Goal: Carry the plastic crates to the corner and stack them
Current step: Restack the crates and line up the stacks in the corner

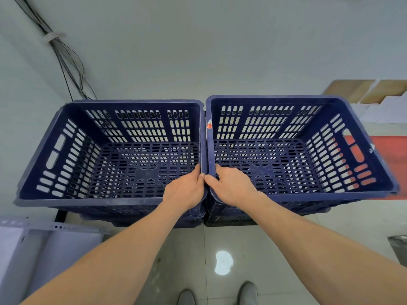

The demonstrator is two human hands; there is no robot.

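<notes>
Two dark blue slotted plastic crates stand side by side against the white wall, each on top of a stack of other crates. The left crate [66,150] and the right crate [330,150] touch along their inner rims. My left hand [185,190] grips the right near rim of the left crate, fingers curled over its edge. My right hand [229,188] grips the left near rim of the right crate, thumb on the outside. Both crates are empty inside.
Black cables [66,62] run down the wall at the back left. A grey metal shelf frame [44,238] stands at the near left. Cardboard and white boxes [374,100] lie at the back right, a red floor strip [392,155] beside them. My shoes [220,293] stand on pale tiles.
</notes>
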